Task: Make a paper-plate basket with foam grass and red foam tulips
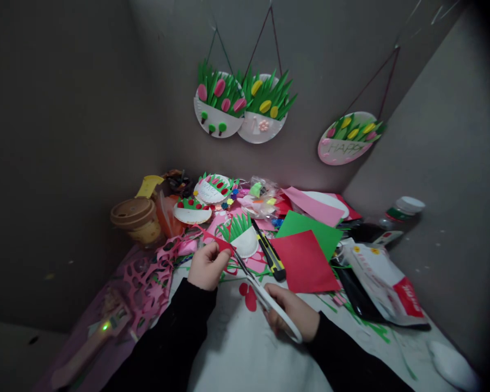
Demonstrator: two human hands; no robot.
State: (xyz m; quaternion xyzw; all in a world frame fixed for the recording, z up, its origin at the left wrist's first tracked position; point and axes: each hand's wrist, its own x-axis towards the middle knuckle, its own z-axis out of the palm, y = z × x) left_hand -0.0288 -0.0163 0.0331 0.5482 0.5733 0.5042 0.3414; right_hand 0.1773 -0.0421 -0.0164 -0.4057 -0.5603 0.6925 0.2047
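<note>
My left hand [206, 265] pinches a small piece of red paper [222, 246] above the table. In my right hand [294, 311] are white-handled scissors [265, 296], fingers through the loops, and the blades reach up to the red piece. Two cut red shapes [249, 296] lie on the white table surface [237, 348] between my hands. Just beyond the blades sits a half paper plate with green paper grass [240, 235].
A yellow-black utility knife [271, 256], red sheet [304, 261] and green sheet [310, 228] lie right of the scissors. Pink cut-out scraps [147, 277] and a glue gun [93, 340] sit left. Stacked pots [136, 218], finished plate crafts [210, 190], a plastic bag [386, 288] and a bottle [404, 209] crowd the table.
</note>
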